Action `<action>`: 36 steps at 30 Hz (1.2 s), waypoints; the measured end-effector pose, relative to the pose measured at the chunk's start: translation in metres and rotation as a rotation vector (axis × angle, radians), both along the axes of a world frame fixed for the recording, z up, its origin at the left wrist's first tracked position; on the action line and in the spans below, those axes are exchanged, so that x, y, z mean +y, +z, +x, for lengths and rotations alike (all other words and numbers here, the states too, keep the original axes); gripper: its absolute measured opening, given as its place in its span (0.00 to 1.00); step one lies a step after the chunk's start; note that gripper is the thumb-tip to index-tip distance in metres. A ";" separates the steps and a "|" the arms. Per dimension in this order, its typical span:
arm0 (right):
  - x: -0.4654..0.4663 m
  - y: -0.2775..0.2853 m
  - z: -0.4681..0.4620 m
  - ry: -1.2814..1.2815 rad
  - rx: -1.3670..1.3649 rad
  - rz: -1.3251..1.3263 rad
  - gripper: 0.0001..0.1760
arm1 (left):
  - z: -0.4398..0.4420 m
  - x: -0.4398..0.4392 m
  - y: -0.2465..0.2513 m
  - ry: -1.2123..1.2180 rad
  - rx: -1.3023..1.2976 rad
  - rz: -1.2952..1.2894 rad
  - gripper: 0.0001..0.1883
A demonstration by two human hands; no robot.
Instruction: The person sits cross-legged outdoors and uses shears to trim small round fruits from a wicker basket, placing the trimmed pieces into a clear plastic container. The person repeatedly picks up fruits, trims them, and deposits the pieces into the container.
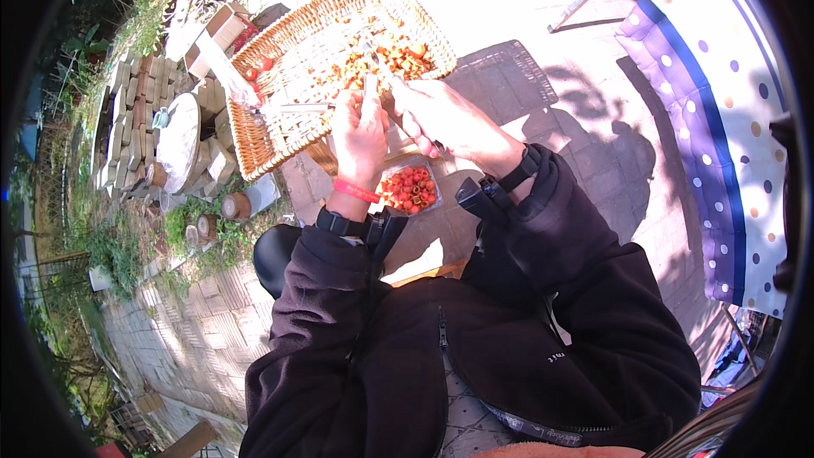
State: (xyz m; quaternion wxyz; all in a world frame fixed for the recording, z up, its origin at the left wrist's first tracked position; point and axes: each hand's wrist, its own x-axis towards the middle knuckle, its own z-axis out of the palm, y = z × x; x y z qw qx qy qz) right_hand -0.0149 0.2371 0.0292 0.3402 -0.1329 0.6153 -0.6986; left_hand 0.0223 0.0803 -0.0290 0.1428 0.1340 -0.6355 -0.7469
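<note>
In front of me is a wicker basket (273,156) with many orange-red fruit pieces (407,60) heaped toward its right side. Over its near edge, my right hand (455,117) grips a slim metal hand tool (379,62) that points away from me; glare hides its exact kind. Close beside it, my left hand (360,133) has its fingers closed around a narrow pale object (371,84), too bright to identify. Left of that hand, another slim metal item (299,107) lies across the basket. Below my hands stands a clear plastic box of small red fruits (410,189).
Clear plastic wrapping (238,86) hangs at the basket's left rim, near several whole red fruits (257,70). A cardboard box (222,32), stacked bricks (137,114) and a round white slab (179,143) stand left. A table with a dotted cloth (706,140) is at right.
</note>
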 end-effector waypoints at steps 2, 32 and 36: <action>-0.001 0.000 0.001 -0.005 0.022 0.024 0.26 | 0.000 0.003 0.002 0.014 -0.009 -0.014 0.05; -0.001 0.003 0.002 -0.003 0.121 0.152 0.27 | 0.015 -0.012 0.028 -0.103 -0.136 -0.001 0.09; 0.004 0.005 -0.002 -0.113 0.100 0.090 0.24 | 0.037 -0.065 0.031 -0.182 -0.089 -0.226 0.10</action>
